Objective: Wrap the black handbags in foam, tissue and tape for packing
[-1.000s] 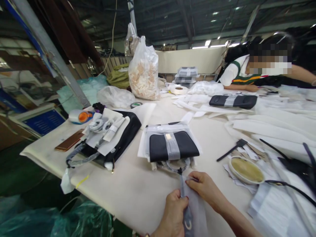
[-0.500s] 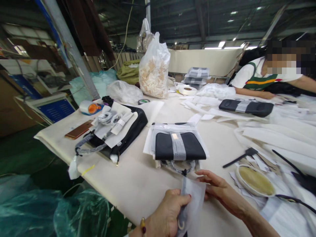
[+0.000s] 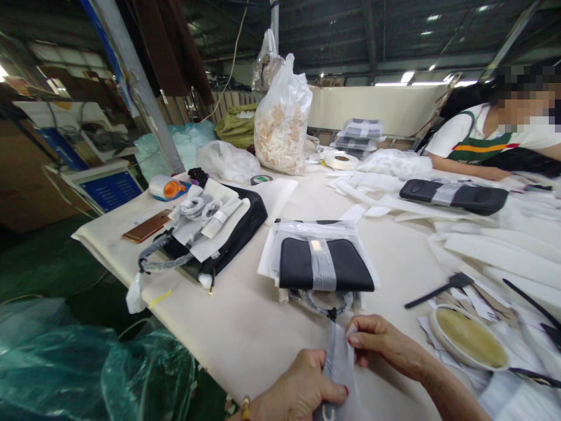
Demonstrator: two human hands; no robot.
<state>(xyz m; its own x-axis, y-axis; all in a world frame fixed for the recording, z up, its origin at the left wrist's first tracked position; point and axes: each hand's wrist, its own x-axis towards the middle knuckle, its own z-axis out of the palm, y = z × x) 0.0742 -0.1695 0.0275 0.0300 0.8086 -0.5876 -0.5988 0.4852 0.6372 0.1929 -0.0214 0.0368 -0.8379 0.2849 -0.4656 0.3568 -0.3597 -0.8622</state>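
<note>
Near the table's front edge my left hand (image 3: 302, 389) is closed on a strap covered with a translucent white wrap (image 3: 339, 365). My right hand (image 3: 383, 345) pinches the same wrap from the right, a little higher. The strap leads up to a black handbag (image 3: 326, 270) lying flat, banded with grey tape and padded with white sheets. A second black bag (image 3: 210, 231) with wrapped handles and white paper lies to the left.
A bowl of yellowish glue (image 3: 468, 344) and a black brush (image 3: 440, 287) sit at the right among white strips. A phone (image 3: 146, 226), a tape dispenser (image 3: 169, 188) and a filled plastic bag (image 3: 283, 120) stand further back. Another person (image 3: 486, 143) works at the far right.
The view has drifted so the table sits further right and lower. My right hand went from spread open beside the wrap to pinching it; my left hand stayed closed on the strap.
</note>
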